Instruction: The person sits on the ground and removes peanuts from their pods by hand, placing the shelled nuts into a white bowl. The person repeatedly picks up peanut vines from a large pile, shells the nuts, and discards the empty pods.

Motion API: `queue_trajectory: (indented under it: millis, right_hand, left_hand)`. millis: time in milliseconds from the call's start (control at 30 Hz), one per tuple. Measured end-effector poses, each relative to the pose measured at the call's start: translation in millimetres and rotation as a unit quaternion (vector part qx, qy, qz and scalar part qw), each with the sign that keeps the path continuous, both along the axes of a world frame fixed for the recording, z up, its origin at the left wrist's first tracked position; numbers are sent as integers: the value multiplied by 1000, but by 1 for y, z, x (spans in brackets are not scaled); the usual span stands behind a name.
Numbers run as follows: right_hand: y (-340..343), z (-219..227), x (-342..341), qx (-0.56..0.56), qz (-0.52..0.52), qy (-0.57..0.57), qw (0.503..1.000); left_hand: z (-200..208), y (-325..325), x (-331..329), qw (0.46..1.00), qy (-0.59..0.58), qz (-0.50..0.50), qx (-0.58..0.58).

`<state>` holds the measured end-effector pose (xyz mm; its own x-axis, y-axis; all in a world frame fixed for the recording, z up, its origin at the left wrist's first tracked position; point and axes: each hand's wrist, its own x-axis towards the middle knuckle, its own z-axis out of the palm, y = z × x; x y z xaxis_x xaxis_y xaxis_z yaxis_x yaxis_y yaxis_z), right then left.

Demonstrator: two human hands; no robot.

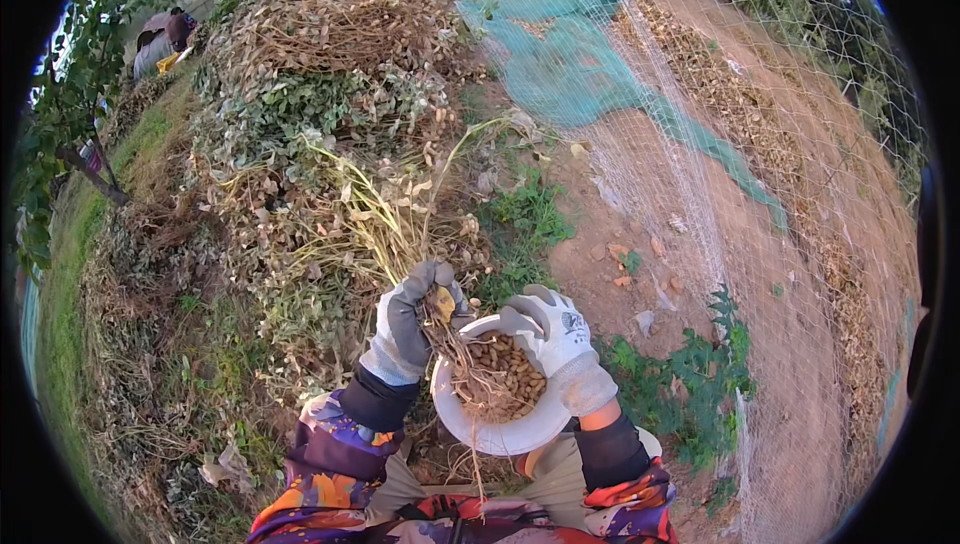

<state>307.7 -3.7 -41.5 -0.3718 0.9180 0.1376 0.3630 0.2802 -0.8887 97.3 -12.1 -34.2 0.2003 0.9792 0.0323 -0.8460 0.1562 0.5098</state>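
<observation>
My gloved left hand (415,319) is closed round the stems of a bundle of pulled peanut plants (385,224). Their leafless tops point away from me, and the roots hang over a white basin (505,437). Inside the basin lie many peanuts (518,369) in their shells. My right hand (550,334), in a white and grey glove, is over the basin's right rim. Its fingers are curled in toward the roots, and their tips are partly hidden, so I cannot make out what they hold.
A large heap of dried peanut plants (330,34) stretches ahead and left. On the right, white netting (790,244) and green mesh (570,64) lie along bare soil. Green weeds (690,384) grow beside the basin. Another person (155,44) bends down at the far left.
</observation>
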Motion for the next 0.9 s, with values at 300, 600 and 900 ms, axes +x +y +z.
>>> queue_trajectory:
  millis: [300,600,900]
  right_hand:
    - [-24,-10,-25,-145,123,89,978]
    - [-14,30,-19,-337,66,246,907]
    - [-17,3,-13,-330,199,237,892]
  left_hand:
    - [1,-7,4,956,279,88,13]
    - [45,-55,-27,646,726,193,137]
    - [102,-24,-51,109,899,37,422]
